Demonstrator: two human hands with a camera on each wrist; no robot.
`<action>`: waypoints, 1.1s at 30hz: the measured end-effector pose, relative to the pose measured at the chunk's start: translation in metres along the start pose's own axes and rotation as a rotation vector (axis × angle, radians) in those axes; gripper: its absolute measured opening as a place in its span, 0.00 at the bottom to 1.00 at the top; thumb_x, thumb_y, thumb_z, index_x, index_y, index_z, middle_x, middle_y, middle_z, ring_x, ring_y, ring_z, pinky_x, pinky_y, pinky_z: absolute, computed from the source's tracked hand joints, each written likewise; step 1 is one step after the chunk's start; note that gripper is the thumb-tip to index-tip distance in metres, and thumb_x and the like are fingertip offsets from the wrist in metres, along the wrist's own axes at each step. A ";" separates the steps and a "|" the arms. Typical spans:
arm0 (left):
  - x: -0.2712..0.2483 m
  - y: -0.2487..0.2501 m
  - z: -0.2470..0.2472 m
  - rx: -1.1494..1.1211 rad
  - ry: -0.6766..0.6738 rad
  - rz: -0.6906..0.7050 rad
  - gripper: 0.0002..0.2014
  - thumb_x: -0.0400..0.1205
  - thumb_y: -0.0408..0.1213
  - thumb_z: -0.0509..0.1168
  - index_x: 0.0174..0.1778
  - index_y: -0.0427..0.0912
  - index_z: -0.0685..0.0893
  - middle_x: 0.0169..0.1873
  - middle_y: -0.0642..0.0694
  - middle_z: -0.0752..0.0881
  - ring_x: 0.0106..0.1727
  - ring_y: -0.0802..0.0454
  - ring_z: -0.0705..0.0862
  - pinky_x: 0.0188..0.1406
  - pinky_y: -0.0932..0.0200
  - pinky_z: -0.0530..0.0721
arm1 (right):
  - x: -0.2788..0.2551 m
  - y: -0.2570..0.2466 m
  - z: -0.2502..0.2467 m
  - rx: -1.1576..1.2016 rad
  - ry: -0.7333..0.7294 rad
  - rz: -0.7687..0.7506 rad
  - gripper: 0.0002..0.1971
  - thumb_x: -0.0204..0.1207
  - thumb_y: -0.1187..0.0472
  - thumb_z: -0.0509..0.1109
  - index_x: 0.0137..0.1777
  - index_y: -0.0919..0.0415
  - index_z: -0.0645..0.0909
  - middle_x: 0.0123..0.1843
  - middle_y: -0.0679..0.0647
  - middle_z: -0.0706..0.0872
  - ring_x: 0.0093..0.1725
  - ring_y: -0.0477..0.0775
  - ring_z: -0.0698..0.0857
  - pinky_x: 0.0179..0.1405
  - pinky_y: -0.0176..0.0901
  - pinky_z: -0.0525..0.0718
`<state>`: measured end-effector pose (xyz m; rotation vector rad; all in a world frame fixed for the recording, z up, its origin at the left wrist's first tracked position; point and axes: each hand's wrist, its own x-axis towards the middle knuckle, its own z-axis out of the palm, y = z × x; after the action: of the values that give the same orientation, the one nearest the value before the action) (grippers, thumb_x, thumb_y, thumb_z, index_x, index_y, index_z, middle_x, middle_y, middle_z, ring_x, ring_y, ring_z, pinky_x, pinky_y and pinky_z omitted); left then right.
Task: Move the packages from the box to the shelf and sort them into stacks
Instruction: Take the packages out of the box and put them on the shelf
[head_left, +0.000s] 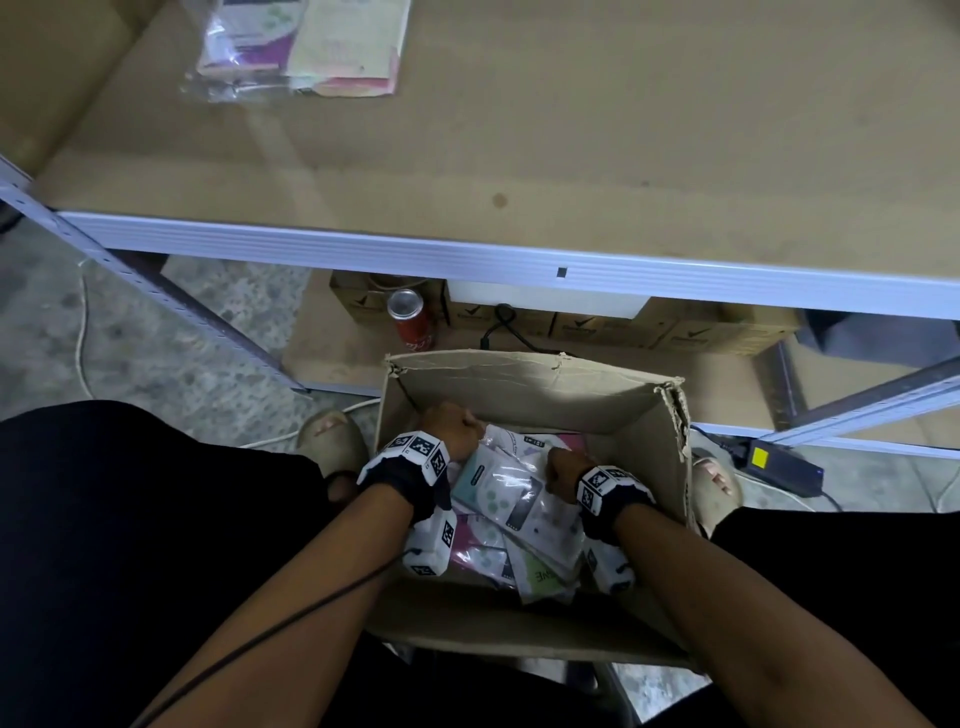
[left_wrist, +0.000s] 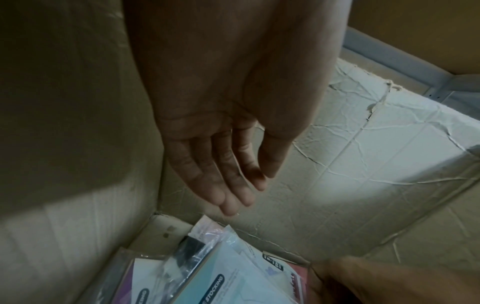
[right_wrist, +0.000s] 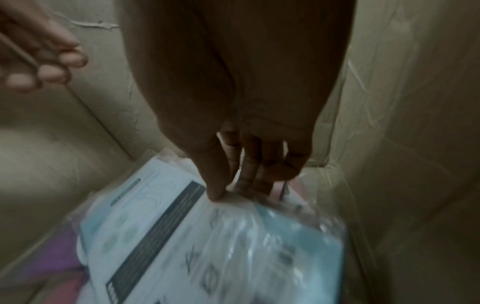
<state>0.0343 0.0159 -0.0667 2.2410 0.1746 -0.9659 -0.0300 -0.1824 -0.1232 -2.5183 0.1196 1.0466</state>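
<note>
Picking is the step in hand: both hands are down in the box (head_left: 530, 379), which stands on the floor below the shelf (head_left: 571, 130). The right hand (right_wrist: 249, 160) pinches the top edge of a plastic-wrapped pale blue package (right_wrist: 233, 236), thumb on its face and fingers curled behind. The wrist view is blurred, so how firm that pinch is I cannot say. The left hand (left_wrist: 228, 144) holds nothing; its fingers are straight and close together, hovering just above the packages near the box's far left corner.

The pinched package lies on top of the heap, which fills the box bottom. It seems tilted up at the pinched edge. In the head view its long axis runs diagonally, from the far left of the box toward the near right, printed face up.

On the shelf, far left, two stacks (head_left: 301, 47) lie side by side, touching or nearly so: one purple-toned in clear wrap, one cream and pink.

Next, the package likely needs lifting clear of the box walls without dragging its slippery neighbours along, then carrying up over the shelf's front rail. A pale blue one matches neither stack, so it probably starts a new stack beside them.
</note>
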 end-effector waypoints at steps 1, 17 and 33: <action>0.000 0.000 0.001 0.014 0.007 -0.005 0.12 0.82 0.36 0.66 0.52 0.34 0.91 0.53 0.33 0.91 0.57 0.36 0.89 0.62 0.46 0.86 | -0.002 0.000 0.000 -0.010 -0.030 0.010 0.23 0.82 0.61 0.69 0.74 0.68 0.74 0.77 0.63 0.76 0.75 0.61 0.76 0.69 0.42 0.73; 0.018 -0.034 0.049 0.271 -0.110 -0.154 0.19 0.84 0.38 0.65 0.69 0.34 0.82 0.64 0.32 0.85 0.63 0.34 0.86 0.65 0.43 0.84 | -0.027 -0.016 -0.058 -0.139 0.094 0.134 0.13 0.77 0.63 0.68 0.59 0.70 0.84 0.61 0.66 0.88 0.59 0.68 0.88 0.52 0.52 0.87; 0.021 -0.052 0.128 0.319 -0.187 -0.209 0.31 0.87 0.49 0.63 0.83 0.38 0.65 0.79 0.36 0.71 0.79 0.38 0.71 0.77 0.44 0.73 | -0.065 -0.028 -0.063 -0.130 0.332 0.000 0.13 0.77 0.71 0.63 0.61 0.65 0.73 0.63 0.64 0.82 0.59 0.69 0.84 0.53 0.60 0.84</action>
<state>-0.0464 -0.0293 -0.1720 2.4356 0.1839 -1.3927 -0.0281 -0.1868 -0.0287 -2.7917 0.1496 0.6463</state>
